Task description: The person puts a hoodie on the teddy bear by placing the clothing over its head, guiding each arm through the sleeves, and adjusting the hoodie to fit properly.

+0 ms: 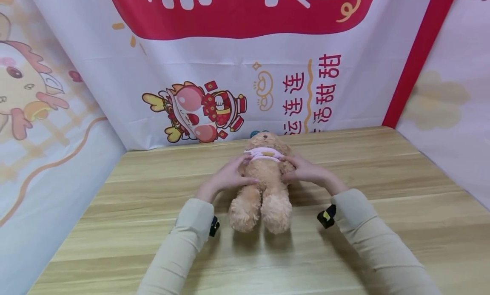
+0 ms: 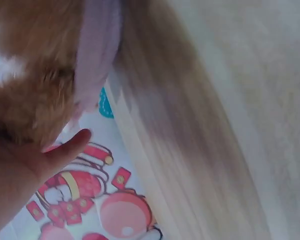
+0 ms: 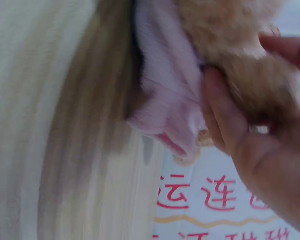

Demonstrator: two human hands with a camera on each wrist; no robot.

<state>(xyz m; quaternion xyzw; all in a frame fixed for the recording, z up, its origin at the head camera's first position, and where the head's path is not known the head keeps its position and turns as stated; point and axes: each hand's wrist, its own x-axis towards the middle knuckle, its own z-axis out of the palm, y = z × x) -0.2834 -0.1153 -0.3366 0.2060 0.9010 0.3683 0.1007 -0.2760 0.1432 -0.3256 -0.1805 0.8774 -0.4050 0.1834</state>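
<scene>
A light-brown teddy bear [image 1: 263, 174] in a pink top [image 3: 165, 75] is tilted with its head away from me and its feet toward me. My left hand [image 1: 229, 176] grips its left-hand side in the head view, thumb spread along the lower body. On the other side my right hand [image 1: 308, 171] holds it, with fingers against the fur and the pink cloth. Shadows beneath the feet show the legs slightly off the wooden table [image 1: 153, 227]. In the left wrist view, brown fur hides part of my left hand.
A white banner [image 1: 214, 57] with red print and a cartoon figure hangs behind the table. Printed cloth walls stand to the left [image 1: 46, 116] and right [image 1: 451, 150]. A small teal object [image 1: 254, 134] shows behind the bear's head.
</scene>
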